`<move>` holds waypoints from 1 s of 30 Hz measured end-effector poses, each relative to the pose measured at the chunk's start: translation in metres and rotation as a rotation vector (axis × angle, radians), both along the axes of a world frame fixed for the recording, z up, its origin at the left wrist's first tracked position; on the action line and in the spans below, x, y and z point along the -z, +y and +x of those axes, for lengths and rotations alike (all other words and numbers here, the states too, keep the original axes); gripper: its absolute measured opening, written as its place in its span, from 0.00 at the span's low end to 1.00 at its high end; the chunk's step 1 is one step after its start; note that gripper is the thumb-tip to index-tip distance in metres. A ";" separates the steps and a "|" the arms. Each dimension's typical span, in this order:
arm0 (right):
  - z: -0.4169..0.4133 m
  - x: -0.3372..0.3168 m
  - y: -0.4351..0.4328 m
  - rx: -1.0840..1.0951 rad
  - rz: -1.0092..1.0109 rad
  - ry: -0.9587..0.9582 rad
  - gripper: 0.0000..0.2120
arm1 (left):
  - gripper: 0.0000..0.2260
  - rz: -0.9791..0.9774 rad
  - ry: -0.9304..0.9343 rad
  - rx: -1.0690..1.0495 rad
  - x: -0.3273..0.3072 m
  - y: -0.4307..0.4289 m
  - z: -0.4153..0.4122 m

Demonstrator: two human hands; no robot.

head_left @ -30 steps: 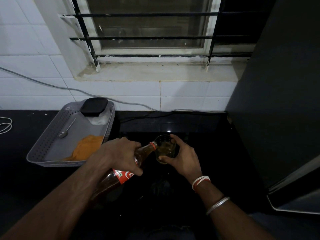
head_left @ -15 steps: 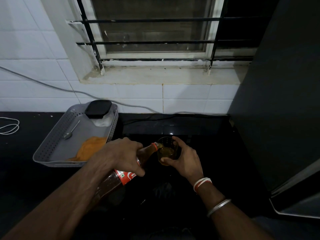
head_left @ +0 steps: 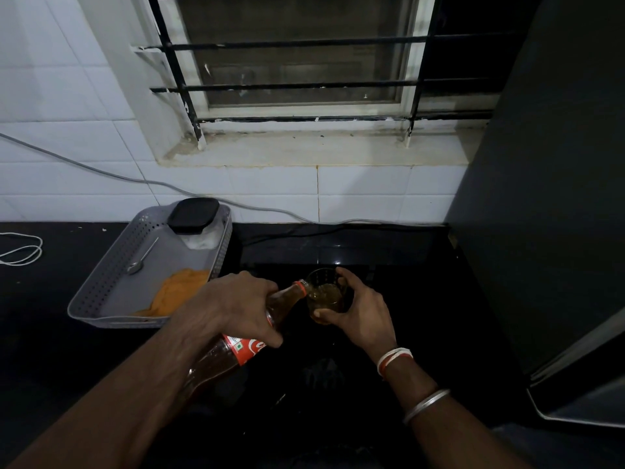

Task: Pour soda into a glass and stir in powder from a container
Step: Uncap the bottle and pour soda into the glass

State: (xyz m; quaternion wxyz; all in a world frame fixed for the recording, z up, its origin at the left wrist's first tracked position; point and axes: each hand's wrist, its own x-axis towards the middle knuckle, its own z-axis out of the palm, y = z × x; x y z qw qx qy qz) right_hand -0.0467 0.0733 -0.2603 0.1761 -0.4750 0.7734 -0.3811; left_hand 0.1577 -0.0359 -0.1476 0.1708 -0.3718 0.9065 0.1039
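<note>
The black counter carries a grey perforated tray at its left rear, close to the tiled wall. The soda bottle is held tilted, long axis running from base at near left to mouth at far right. The left hand is wrapped round its shoulder above the red label. The mouth meets the left rim of the glass; actual contact cannot be confirmed. The glass is at mid-counter, right of the tray's near right corner, with the right hand curled round its wall, thumb on the near side. The lidded container sits in the tray's far right corner, the spoon on the tray floor to its left. Judgement: pouring is under way, and the powder lies nearer the left hand. The stream, the fill level and the glass's foot are hard to make out in the dim light. The left forearm hides the bottle's base.
</note>
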 end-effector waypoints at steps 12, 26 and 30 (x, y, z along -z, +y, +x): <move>0.000 -0.001 0.000 0.006 0.011 0.003 0.46 | 0.31 -0.029 0.022 -0.013 -0.006 0.006 -0.003; -0.001 -0.001 0.001 -0.005 0.016 0.011 0.47 | 0.32 -0.046 0.021 -0.001 -0.011 0.009 -0.003; -0.001 -0.001 0.001 -0.002 0.015 0.020 0.47 | 0.32 -0.037 0.016 0.007 -0.013 0.010 -0.003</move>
